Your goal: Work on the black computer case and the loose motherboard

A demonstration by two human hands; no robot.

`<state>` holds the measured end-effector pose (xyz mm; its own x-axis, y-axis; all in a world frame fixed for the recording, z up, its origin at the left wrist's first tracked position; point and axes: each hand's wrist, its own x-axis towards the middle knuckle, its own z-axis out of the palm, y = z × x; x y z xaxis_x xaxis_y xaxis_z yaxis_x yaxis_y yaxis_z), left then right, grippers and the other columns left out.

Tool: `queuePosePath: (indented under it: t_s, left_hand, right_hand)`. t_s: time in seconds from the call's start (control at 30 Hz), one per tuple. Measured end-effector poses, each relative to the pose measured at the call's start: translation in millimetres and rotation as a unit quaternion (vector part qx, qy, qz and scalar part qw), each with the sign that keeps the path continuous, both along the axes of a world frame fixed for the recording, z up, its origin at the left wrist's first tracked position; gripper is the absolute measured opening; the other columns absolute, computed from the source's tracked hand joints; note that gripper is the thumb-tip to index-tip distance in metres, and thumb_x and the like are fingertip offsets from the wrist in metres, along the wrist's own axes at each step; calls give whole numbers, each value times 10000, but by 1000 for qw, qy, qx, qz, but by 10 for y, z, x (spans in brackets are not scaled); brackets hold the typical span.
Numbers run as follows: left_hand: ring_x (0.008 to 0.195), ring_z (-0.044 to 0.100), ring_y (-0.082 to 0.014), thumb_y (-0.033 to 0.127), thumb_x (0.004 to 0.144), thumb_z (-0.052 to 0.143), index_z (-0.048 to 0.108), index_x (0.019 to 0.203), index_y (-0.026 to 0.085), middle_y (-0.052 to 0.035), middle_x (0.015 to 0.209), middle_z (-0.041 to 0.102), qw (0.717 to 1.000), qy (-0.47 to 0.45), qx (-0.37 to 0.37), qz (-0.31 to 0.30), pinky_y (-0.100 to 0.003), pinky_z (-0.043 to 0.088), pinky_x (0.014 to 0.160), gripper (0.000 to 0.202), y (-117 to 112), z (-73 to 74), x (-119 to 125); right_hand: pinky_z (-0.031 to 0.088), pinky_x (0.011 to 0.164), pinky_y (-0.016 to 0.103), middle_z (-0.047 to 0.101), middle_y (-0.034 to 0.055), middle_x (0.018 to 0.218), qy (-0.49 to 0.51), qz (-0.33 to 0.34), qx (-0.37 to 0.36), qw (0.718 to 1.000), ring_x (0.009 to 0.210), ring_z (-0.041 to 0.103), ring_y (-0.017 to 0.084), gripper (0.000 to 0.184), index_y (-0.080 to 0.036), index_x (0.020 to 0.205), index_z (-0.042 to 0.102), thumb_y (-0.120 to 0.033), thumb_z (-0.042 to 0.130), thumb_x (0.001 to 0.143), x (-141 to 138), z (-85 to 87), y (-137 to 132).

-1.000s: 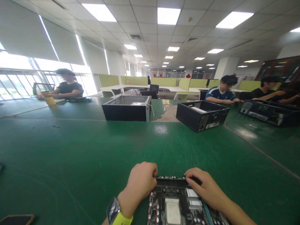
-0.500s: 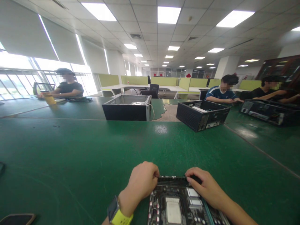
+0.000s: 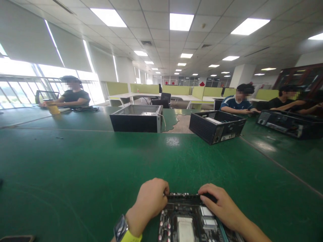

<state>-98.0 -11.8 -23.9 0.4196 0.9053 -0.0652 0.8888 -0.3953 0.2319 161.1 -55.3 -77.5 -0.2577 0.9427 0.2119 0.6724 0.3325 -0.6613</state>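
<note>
A computer motherboard (image 3: 174,212) lies on the green table right before me, its lower part cut off by the frame. A pale square processor area (image 3: 185,230) sits in its middle, silver heatsinks (image 3: 209,223) to the right. Dark long memory slots (image 3: 184,199) run along the far edge. My left hand (image 3: 152,196), with a watch (image 3: 121,228) on a yellow-green strap, is closed at the left end of these slots. At their right end my right hand (image 3: 217,201) curls thumb and fingers round the board's far corner. Whether a memory stick is between the hands cannot be made out.
Beyond lie a computer case (image 3: 136,122), a second open case (image 3: 217,126) and another case (image 3: 287,122) at right. One person (image 3: 73,95) sits far left near a yellow cup (image 3: 52,107); two people (image 3: 238,101) sit at right. A dark flat object (image 3: 17,238) lies lower left.
The whole view has shifted slightly, so the table things appear a little lower. Both hands stay at the same ends of the board's far edge, with hardly any movement.
</note>
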Motion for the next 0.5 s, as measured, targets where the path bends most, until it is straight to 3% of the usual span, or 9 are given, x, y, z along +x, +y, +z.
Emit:
queuePosePath:
  t_s: [0.23, 0.33, 0.43, 0.5]
  left_hand:
    - [904, 592, -220, 188, 668, 529, 653, 894, 251, -32, 917, 670, 998, -50, 17, -21, -329, 446, 785, 265, -34, 59, 20]
    - [937, 565, -220, 253, 726, 548, 645, 943, 258, -33, 944, 650, 994, -92, 26, -51, -344, 439, 815, 237, -135, 129, 163]
    - [982, 553, -248, 338, 785, 553, 638, 1020, 283, -46, 1029, 639, 986, -94, -10, -139, -394, 439, 844, 256, -300, 95, 419]
    - [1020, 556, -266, 371, 838, 511, 635, 1061, 319, -54, 1075, 634, 971, -91, -47, -218, -432, 446, 863, 261, -449, -7, 600]
  right_hand:
    - [425, 871, 324, 658, 47, 980, 32, -26, -11, 999, 935, 580, 200, 256, -216, 958, 642, -405, 487, 881, -9, 12, -7]
    - [431, 796, 289, 638, 32, 847, 84, -71, 8, 994, 838, 566, 186, 302, -201, 829, 626, -465, 484, 869, 57, -63, 31]
    - [384, 583, 249, 444, -24, 569, 154, -181, 25, 971, 587, 441, 136, 438, -201, 578, 453, -555, 481, 833, 178, -181, 103]
    - [323, 510, 247, 306, -48, 507, 181, -230, 20, 956, 511, 336, 113, 510, -213, 512, 334, -607, 493, 793, 264, -256, 154]
